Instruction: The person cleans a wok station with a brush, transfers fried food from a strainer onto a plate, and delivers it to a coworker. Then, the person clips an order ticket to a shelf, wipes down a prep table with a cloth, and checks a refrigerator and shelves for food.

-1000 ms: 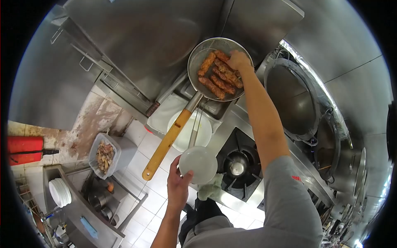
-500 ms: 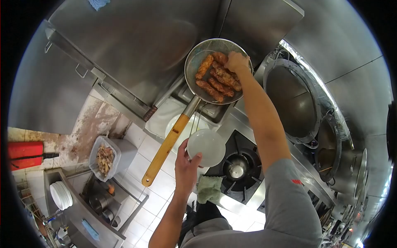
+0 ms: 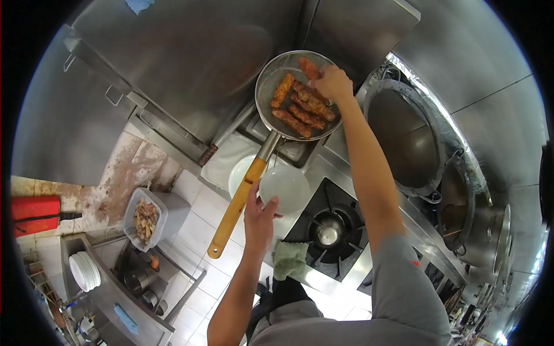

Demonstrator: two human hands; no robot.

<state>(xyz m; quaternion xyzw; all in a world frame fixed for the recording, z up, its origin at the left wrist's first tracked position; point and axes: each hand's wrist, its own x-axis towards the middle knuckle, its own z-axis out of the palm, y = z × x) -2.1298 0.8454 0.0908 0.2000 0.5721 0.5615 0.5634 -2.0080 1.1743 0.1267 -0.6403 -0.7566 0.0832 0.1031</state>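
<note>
A round mesh strainer [image 3: 266, 86] with a long wooden handle [image 3: 236, 207] rests over the metal counter, and several browned fried meat pieces [image 3: 310, 105] lie in it. Over its right side, my right hand [image 3: 334, 83] is closed on one fried meat piece [image 3: 309, 67], which sticks out beyond my fingers near the rim. Lower down, my left hand [image 3: 259, 219] grips a small white plate [image 3: 287, 187] by its near edge, thumb on top. A second white plate [image 3: 239, 172] sits on the counter, partly behind the handle.
A gas burner [image 3: 329, 230] is right of my left hand, with a green cloth [image 3: 290, 258] at the stove's edge. Large woks [image 3: 404, 138] stand along the right wall. On the left are a plastic bin [image 3: 173, 216] of scraps and stacked plates [image 3: 85, 271].
My right hand has shifted slightly up, and the fried piece in it has moved toward the strainer's far rim. My left hand and the small plate have moved slightly up.
</note>
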